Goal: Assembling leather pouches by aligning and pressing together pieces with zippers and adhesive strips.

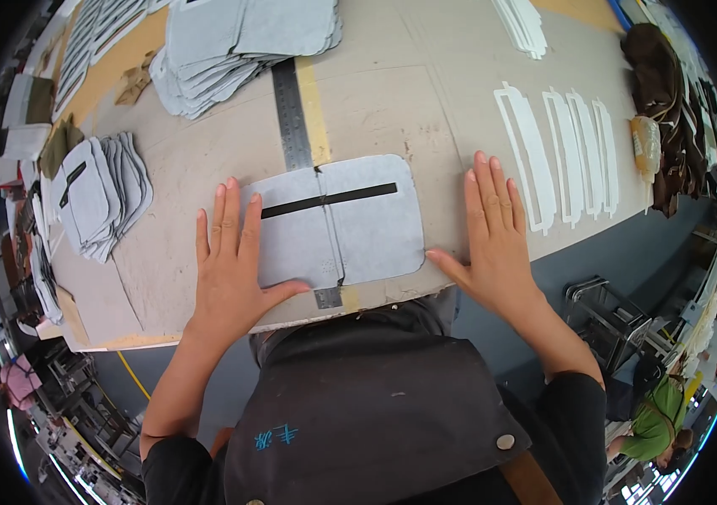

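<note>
A light grey panel [375,231] with rounded corners lies flat in front of me. A seam runs down its middle, and a dark slot crosses its upper part. My left hand [230,261] rests flat over the panel's left edge, fingers stretched out and thumb on its lower part. On the other side my right hand [493,244] lies open on the table, its thumb tip at the panel's right edge. Neither hand grasps anything. Under the panel passes a dark steel ruler [291,118], showing above and below it, beside a strip of yellow tape [314,118].
Stacked grey panels [249,34] lie at the back, with a smaller pile of grey pieces [93,189] at left. White slotted strips [527,160] are laid out at right, near a bottle [645,147] and brown material [657,76]. The table's front edge [409,299] is close to my body.
</note>
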